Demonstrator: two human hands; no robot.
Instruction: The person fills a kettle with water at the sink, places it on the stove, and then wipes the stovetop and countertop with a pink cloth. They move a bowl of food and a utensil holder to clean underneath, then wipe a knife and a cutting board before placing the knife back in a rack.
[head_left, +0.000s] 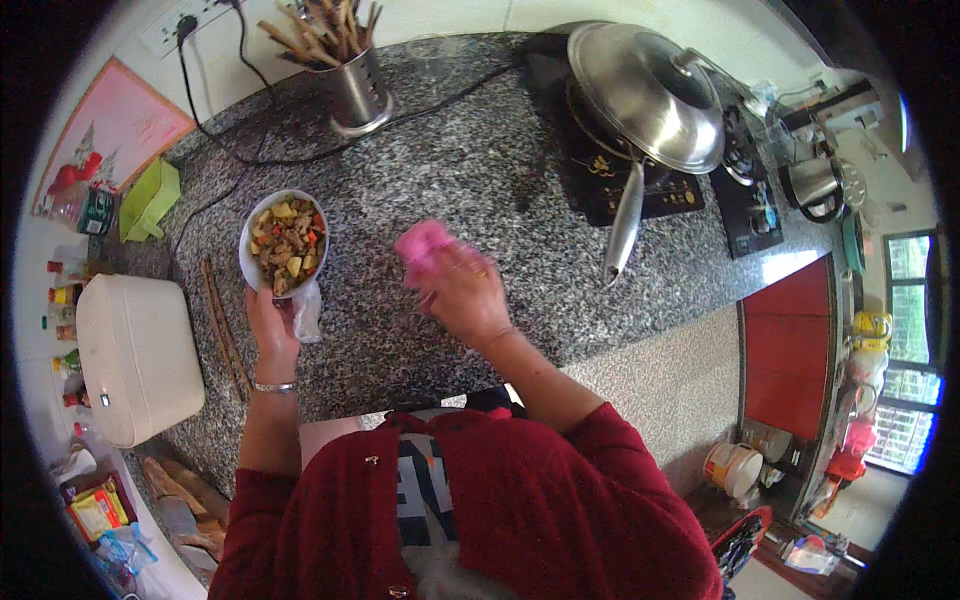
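Note:
My left hand (271, 322) holds the near rim of a white bowl (246, 259) full of cooked food (289, 244) with meat, potato and carrot pieces. A piece of clear plastic (307, 313) lies beside that hand. My right hand (469, 292), a little blurred, grips a pink cloth (424, 251) against the speckled granite counter (465, 172), to the right of the bowl. Two wooden chopsticks (225, 330) rest on the counter left of my left wrist.
A lidded steel wok (645, 97) stands on a black cooktop (592, 195), its handle pointing at me. Behind the bowl is a steel utensil holder (360, 94) beside a black cable (322, 156). At left are a cream box (142, 360) and a green paper box (150, 199).

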